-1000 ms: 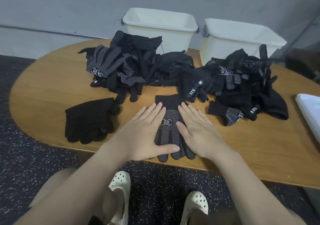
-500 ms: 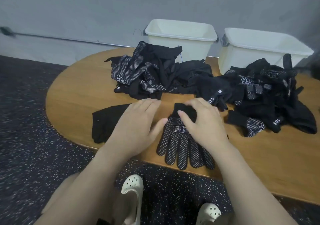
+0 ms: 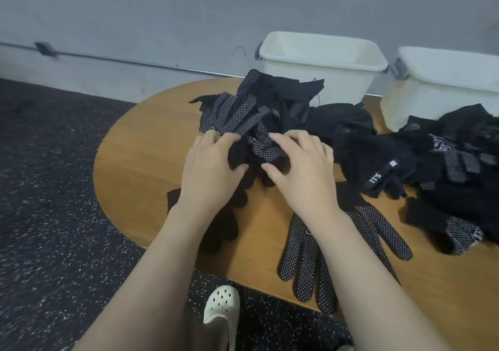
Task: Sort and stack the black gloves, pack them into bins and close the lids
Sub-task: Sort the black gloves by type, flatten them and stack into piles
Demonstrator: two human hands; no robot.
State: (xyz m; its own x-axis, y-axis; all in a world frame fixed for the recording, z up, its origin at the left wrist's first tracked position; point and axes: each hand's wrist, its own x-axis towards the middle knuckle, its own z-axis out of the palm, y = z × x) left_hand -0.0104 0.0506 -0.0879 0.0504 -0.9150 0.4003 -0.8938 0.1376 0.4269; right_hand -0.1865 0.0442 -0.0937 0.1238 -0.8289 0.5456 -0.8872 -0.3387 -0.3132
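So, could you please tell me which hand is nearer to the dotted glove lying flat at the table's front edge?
Right. The right hand is just beyond the flat dotted glove, its forearm crossing it; the left hand is farther left.

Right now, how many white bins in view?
2. One white bin stands at the back of the table, behind the glove pile; the second bin stands to its right, cut off by the frame edge. No lids visible.

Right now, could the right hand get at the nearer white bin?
Probably yes. The right hand is busy gripping gloves in the pile, but the bin stands open just behind it, with nothing tall between.
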